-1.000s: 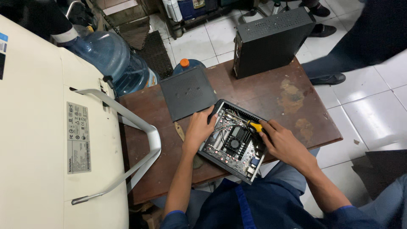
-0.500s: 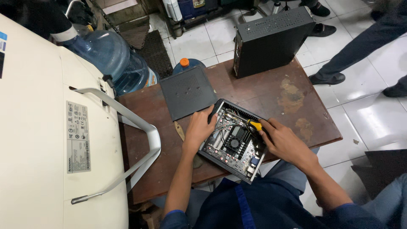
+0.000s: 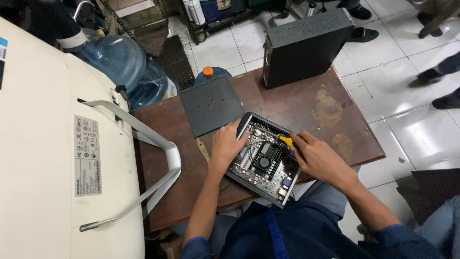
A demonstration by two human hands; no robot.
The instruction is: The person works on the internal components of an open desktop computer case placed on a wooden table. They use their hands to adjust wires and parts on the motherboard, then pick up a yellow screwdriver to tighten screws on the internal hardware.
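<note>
An opened small computer case (image 3: 262,163) with its circuit board and fan exposed lies at the near edge of a worn brown table (image 3: 306,108). My left hand (image 3: 226,144) presses on the case's left rim, fingers spread over the edge. My right hand (image 3: 316,156) grips a yellow-handled screwdriver (image 3: 283,140), whose shaft points left into the back of the case. The tip is hidden among the parts.
A flat dark cover panel (image 3: 211,103) lies behind the case, and a black computer box (image 3: 306,45) stands at the table's far edge. A large white monitor back with a metal stand (image 3: 143,153) fills the left. Blue water jugs (image 3: 120,62) sit on the floor. Other people's feet (image 3: 441,86) are at right.
My hands and the screwdriver have stayed almost still on the case. The people standing at the upper right have shifted their feet.
</note>
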